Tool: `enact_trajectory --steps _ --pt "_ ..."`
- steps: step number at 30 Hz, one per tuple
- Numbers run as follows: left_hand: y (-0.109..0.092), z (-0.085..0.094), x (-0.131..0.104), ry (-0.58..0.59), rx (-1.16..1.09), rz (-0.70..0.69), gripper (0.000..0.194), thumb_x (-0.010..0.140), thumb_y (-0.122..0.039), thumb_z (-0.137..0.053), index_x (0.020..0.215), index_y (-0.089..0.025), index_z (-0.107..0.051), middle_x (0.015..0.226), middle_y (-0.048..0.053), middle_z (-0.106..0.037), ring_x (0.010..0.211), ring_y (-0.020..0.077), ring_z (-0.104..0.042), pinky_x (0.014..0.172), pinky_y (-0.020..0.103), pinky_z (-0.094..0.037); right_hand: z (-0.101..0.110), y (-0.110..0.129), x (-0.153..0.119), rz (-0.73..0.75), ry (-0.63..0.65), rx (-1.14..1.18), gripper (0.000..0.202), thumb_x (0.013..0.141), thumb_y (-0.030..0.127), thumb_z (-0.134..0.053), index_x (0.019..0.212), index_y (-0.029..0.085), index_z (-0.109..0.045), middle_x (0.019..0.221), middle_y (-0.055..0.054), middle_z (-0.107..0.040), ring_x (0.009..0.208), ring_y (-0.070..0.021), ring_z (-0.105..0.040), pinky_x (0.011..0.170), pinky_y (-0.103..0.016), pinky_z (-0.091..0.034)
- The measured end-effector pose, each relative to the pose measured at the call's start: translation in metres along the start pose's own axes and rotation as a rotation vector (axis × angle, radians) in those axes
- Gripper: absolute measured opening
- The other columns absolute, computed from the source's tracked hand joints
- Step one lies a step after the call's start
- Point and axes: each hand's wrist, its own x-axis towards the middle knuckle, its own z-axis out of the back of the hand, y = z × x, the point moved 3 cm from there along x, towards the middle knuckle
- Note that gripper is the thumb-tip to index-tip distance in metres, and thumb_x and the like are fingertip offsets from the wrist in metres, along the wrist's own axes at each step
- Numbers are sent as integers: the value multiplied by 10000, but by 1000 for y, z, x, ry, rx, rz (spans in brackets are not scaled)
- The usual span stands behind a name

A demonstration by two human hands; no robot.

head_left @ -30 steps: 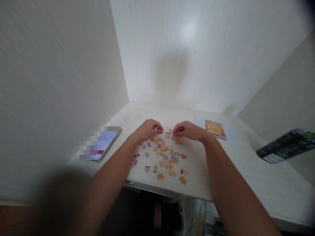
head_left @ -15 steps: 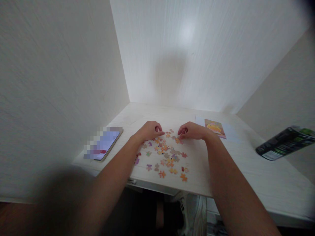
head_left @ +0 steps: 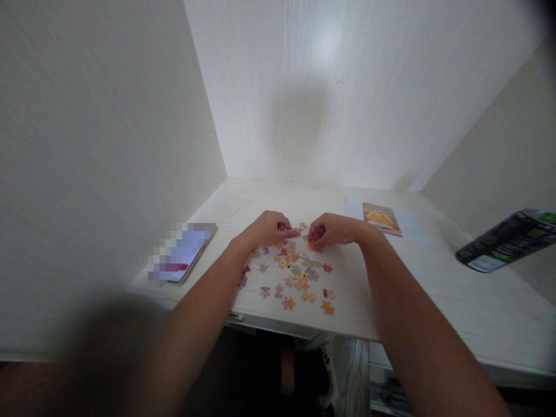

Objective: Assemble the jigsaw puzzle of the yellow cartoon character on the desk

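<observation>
Both of my hands are over the far side of a loose spread of jigsaw puzzle pieces (head_left: 300,282). My left hand (head_left: 274,228) comes in from the left, fingers curled and thumb stretched toward the pieces. Whatever lies at its fingertips is too small to make out. Close by on the right, my right hand (head_left: 328,229) has its fingers pinched down on an orange puzzle piece (head_left: 311,246), partly hidden by them. A narrow gap separates the two hands. The pieces are orange, grey, purple, red and green.
On the left of the white table (head_left: 278,200) lies a phone (head_left: 186,255) with its screen lit. A picture card of a yellow figure (head_left: 381,219) rests on white paper at the back right. A dark can (head_left: 506,243) stands at the right. White walls enclose three sides.
Both hands have come closer together, the left moving right and the right moving slightly left. The view has shifted slightly. The spread pieces look otherwise unchanged.
</observation>
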Motion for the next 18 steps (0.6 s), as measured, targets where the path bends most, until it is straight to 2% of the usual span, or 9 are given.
enact_trajectory --steps 3,6,8,10,12,14,16,18 --pt "-3 19 -3 -291 -23 9 365 851 -487 -597 735 -154 -691 707 18 -627 654 103 -510 635 249 -372 -3 3 1 30 28 5 289 677 287 -716 938 168 -750 772 -42 -723 690 -180 -625 585 -258 -437" --pt "-7 41 -22 -580 -49 53 418 915 -496 -499 785 -141 -680 743 33 -636 677 107 -528 652 249 -392 -4 3 2 50 52 20 290 677 273 -706 942 162 -753 784 -48 -731 692 -182 -634 584 -254 -443" --pt "-13 53 -49 -724 -52 71 412 942 -464 -465 791 -141 -671 742 35 -629 679 109 -532 658 253 -400 -5 1 3 57 71 53 278 695 274 -681 938 164 -757 792 -50 -739 705 -186 -650 601 -254 -456" --pt "-22 60 -90 -814 -30 59 358 940 -401 -497 744 -148 -657 717 29 -609 695 115 -544 689 260 -413 -6 -2 5 68 85 80 269 714 274 -651 934 167 -762 800 -50 -745 719 -189 -659 619 -255 -466" --pt "-33 61 -142 -857 80 -1 242 921 -293 -542 760 -165 -669 744 28 -620 735 127 -576 722 272 -431 -7 -4 7 80 79 77 266 717 269 -635 926 167 -763 805 -48 -746 723 -188 -657 618 -254 -459" --pt "-37 52 -199 -823 172 2 151 901 -219 -551 823 -181 -675 786 33 -628 760 140 -592 709 275 -450 -7 -5 8 80 53 57 260 705 272 -639 908 164 -762 789 -45 -741 709 -184 -646 604 -253 -445" --pt "-33 31 -254 -689 255 80 153 898 -183 -533 830 -195 -670 812 36 -638 777 138 -603 699 256 -471 -7 -5 8 76 29 53 255 689 278 -648 885 159 -758 772 -46 -734 690 -179 -633 595 -253 -435" --pt "-26 1 -302 -535 310 160 165 899 -189 -530 803 -201 -664 767 27 -634 693 117 -593 614 218 -466 -7 -3 7 79 13 55 252 674 286 -654 865 156 -752 758 -47 -727 669 -175 -621 586 -255 -430"
